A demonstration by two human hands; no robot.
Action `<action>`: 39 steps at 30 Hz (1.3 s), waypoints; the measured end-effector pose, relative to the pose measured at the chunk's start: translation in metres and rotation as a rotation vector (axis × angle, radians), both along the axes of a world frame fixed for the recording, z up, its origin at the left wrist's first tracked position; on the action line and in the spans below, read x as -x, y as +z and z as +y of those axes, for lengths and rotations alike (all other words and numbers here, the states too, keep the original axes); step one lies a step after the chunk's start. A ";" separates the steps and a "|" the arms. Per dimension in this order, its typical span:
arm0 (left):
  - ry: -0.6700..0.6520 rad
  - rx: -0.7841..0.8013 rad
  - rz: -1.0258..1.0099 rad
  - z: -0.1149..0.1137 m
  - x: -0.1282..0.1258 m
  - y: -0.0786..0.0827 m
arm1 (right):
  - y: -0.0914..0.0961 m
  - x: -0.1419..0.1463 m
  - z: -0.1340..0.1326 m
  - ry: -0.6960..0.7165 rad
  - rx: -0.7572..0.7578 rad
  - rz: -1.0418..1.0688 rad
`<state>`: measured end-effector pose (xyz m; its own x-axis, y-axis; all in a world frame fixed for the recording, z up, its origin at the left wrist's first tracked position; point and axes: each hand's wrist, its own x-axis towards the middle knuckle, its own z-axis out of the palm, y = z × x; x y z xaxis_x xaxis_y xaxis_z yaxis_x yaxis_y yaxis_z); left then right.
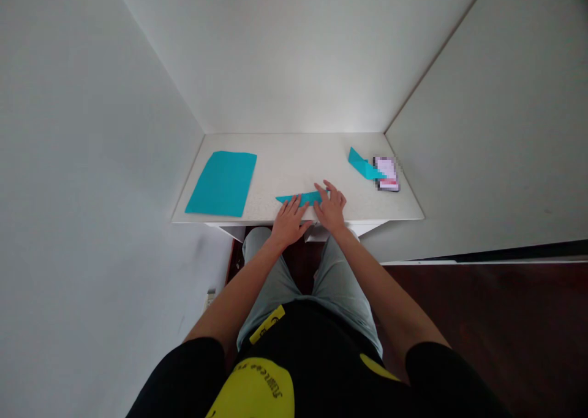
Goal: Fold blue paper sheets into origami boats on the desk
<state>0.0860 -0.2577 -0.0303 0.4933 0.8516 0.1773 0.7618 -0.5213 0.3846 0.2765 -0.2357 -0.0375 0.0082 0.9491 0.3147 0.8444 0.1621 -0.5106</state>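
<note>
A narrow folded strip of turquoise paper [285, 198] lies near the front edge of the white table, its left end tapering to a point. My left hand [289, 220] rests on its left part, fingers stretched out flat over the paper. On the right end lies my right hand [331, 208], its fingers spread and touching the paper; they cover that end. Further right is a folded turquoise paper piece [361, 164] with angled flaps, its right tip overlapping a phone-like object [388, 174] that is blurred out. At the left sits a stack or sheet of turquoise paper [223, 185].
The white table [298, 154] is set between a left wall [151, 130], a back wall [294, 56] and a right panel [482, 130]. My legs are under its front edge. Dark reddish floor [482, 320] shows at the lower right.
</note>
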 end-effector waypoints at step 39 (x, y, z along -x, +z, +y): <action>0.268 -0.064 0.066 0.039 0.047 -0.009 | 0.032 -0.174 0.026 0.106 0.017 -0.128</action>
